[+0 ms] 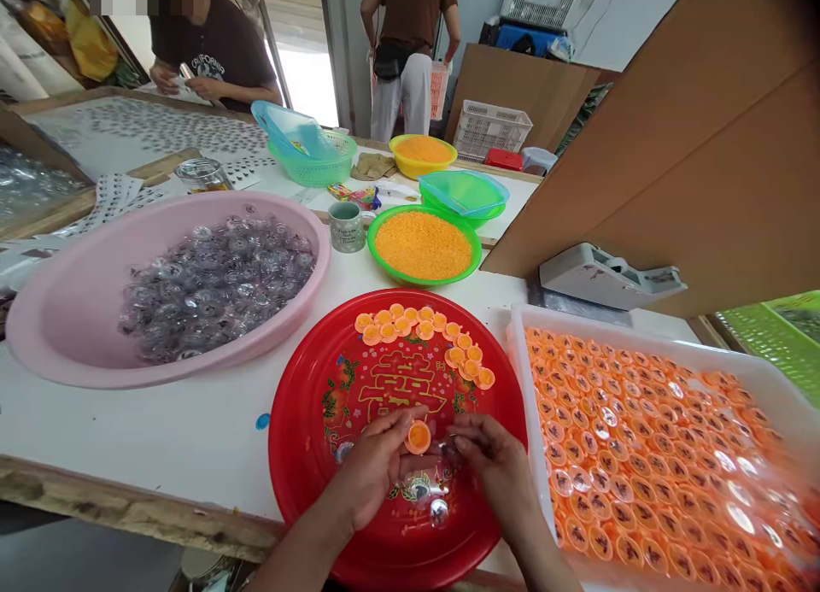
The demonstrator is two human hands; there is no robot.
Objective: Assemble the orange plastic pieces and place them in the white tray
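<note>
My left hand (375, 468) pinches a small round orange plastic cup (418, 437), its open face turned up, over the red tray (301, 489). Close to its right, my right hand (496, 464) has thumb and fingers drawn together on something small that looks clear; its kind is hard to make out. Several similar orange cups (386, 331) lie along the far side of the tray, each with a small tab. Small clear caps (439, 511) rest on the tray's printed bottom near my hands, partly hidden by them.
Left stands a pink basin (57, 353) of clear caps. Behind the tray are a green bowl of orange granules (423, 246) and a mug (347, 227). Right, a white bin (535, 438) holds rows of filled orange pieces, near a tape dispenser (608, 276). Two people (214, 49) are beyond.
</note>
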